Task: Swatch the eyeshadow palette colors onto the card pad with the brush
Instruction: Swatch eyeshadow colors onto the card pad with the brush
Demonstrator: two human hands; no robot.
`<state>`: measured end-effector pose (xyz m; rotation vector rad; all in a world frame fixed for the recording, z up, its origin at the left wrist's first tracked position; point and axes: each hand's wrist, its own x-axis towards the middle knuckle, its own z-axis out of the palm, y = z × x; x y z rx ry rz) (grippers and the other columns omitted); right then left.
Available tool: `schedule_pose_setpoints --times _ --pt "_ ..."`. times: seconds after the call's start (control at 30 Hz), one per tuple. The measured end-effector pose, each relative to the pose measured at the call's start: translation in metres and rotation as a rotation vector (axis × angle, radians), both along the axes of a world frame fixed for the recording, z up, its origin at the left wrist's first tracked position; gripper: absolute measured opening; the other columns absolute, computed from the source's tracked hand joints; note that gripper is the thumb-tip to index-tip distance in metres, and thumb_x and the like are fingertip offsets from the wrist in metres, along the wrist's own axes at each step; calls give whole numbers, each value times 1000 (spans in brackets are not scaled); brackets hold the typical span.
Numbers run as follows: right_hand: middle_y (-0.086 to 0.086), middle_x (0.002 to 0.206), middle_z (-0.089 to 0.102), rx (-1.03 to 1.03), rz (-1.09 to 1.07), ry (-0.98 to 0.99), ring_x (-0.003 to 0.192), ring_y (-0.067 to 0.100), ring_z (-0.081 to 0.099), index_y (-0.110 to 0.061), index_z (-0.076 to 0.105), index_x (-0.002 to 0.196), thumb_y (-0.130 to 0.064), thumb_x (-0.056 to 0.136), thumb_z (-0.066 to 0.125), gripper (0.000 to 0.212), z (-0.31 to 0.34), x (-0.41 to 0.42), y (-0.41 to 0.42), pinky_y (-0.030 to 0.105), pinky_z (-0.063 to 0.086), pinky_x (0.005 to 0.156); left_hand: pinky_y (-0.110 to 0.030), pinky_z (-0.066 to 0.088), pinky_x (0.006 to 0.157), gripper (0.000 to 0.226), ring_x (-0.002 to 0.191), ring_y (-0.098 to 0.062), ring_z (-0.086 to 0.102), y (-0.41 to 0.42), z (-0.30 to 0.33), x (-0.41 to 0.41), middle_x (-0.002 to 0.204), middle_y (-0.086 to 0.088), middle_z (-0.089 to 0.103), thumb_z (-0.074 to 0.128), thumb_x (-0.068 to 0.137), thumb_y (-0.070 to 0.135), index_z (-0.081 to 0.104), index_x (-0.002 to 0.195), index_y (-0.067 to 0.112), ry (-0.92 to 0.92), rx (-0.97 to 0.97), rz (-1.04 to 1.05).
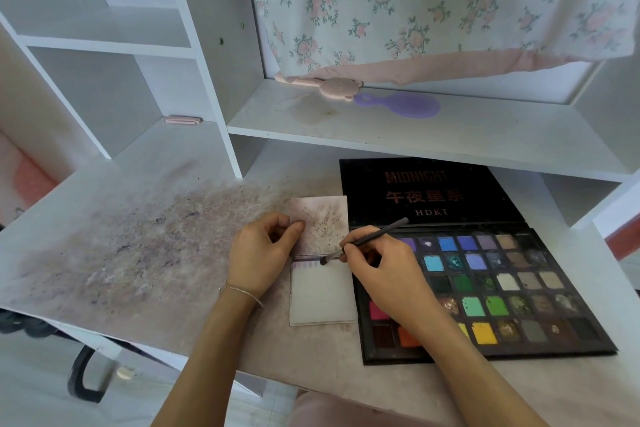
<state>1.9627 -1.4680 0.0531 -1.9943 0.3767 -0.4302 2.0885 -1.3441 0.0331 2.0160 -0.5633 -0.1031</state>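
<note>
- While the bench (pixel 145 253) spreads white under everything, a wide patch of purple-grey powder stains its left half.
- Above it, a shelf (pixel 398 128) carries a pink comb-like tool (pixel 322 85) and a purple brush (pixel 401 104) lying just beside each other, with flowered cloth (pixel 433 0) hanging behind.
- At the right of the bench lies the palette (pixel 485 288), opened flat, its black lid folded back with "MIDNIGHT" and "HDKT" printed on it; rows of pans run from blues and purples at the top to greens, then yellow, orange and pink nearest the person.
- Touching the palette's left edge lies the pad (pixel 322 295): its speckled top sheet is flipped up and away, and the white page below has a short row of faint purple marks along its top edge.
- On the flipped sheet's left side rests the left hand (pixel 263 253), fingers curled, thumb and fingertips pressing the sheet down; a thin bracelet (pixel 242 293) circles the wrist.
- Over the palette's left columns, the right hand (pixel 381 274) pinches the brush (pixel 367 239) like a pen.
- Its dark tip touches the page's top edge, just right of the purple marks.
</note>
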Motion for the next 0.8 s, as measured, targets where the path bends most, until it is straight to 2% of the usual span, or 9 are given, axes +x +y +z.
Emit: schedule_pose_setpoints --times 0.17,0.27,0.37,0.47,0.57,0.8 --pt "-3 79 66 12 1 -2 77 7 62 -35 53 76 -16 87 54 22 -1 -1 -1 14 50 68 -36 48 65 18 64 -22 58 0 0 0 66 -5 63 63 83 22 63 67 14 6 0 -8" --pt "-5 79 65 -14 2 -8 78 4 60 -36 52 77 -17 88 54 22 -2 0 0 11 49 67 -36 48 64 20 63 -22 57 0 0 1 65 -6 63 63 84 22 61 65 15 -1 0 -8" --pt "-6 80 64 2 -29 -58 78 2 60 -35 54 80 -16 88 54 20 -3 1 -2 11 48 68 -34 47 63 19 62 -21 57 0 0 0 64 -3 63 64 83 22 61 64 18 -3 0 -7" --pt "-4 80 66 161 -91 -129 80 5 64 -29 58 82 -11 88 54 19 -3 0 -5 18 52 71 -29 44 61 22 60 -15 55 0 0 0 62 2 61 64 83 22 58 62 24 0 0 -6" --pt "-5 72 68 239 -108 -185 74 3 64 -25 60 79 -5 87 53 23 -1 -2 -7 14 50 66 -28 43 62 24 59 -14 53 0 0 1 61 3 59 64 83 22 57 61 24 8 -4 -5" --pt "-9 71 69 221 -137 -234 70 4 64 -19 64 85 -2 89 50 22 3 -18 -14 12 48 64 -24 37 57 25 57 -12 51 0 0 0 59 6 57 64 83 25 55 60 27 -8 35 14"
